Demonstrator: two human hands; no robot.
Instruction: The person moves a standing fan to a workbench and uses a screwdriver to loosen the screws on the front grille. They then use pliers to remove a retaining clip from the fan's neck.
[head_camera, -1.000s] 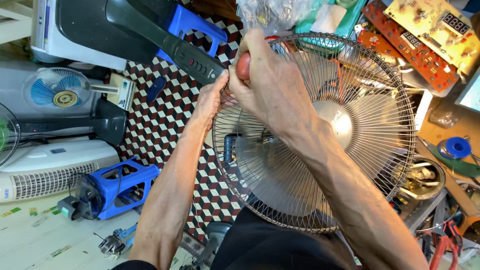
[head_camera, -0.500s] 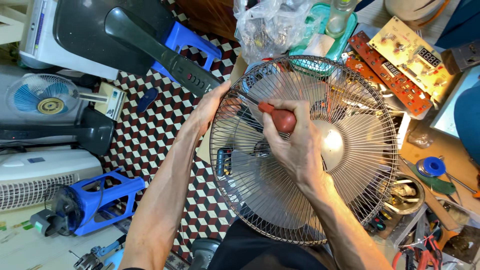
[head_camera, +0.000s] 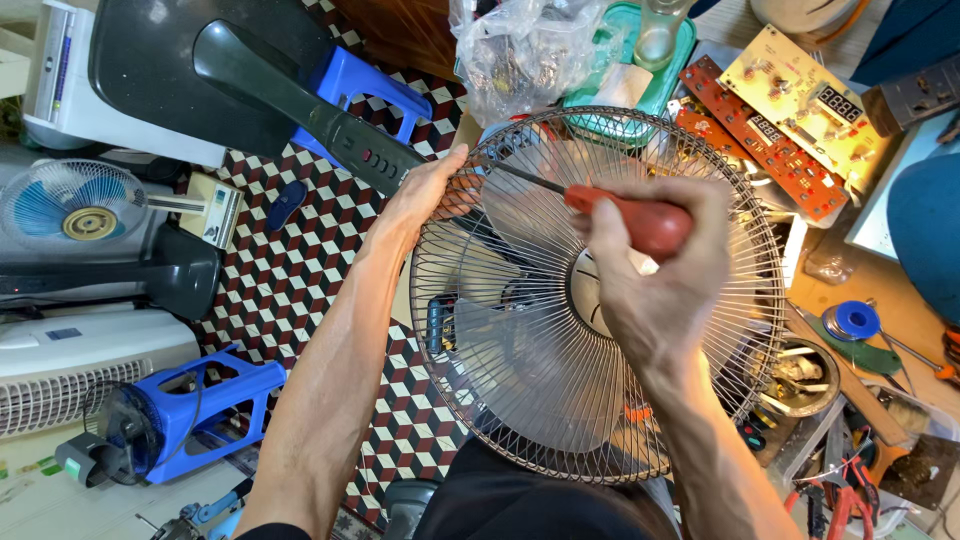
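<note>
Head view: wire fan guard (head_camera: 560, 400) upright at lap; left hand (head_camera: 425, 195) grips rim, right hand (head_camera: 655, 285) closed on red screwdriver (head_camera: 625, 218). Guard likely light, springy; hold rim, not thin wires.

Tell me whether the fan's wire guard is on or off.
On. The wire guard covers the blades; left hand grips its rim, right hand holds a red-handled screwdriver.

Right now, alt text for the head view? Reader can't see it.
Seen from above, a right hand holds a red-handled screwdriver with its tip at the upper left rim of a round wire fan guard, while the left hand grips that rim. Circuit boards, small fans and tools lie around on a checkered floor.
</note>
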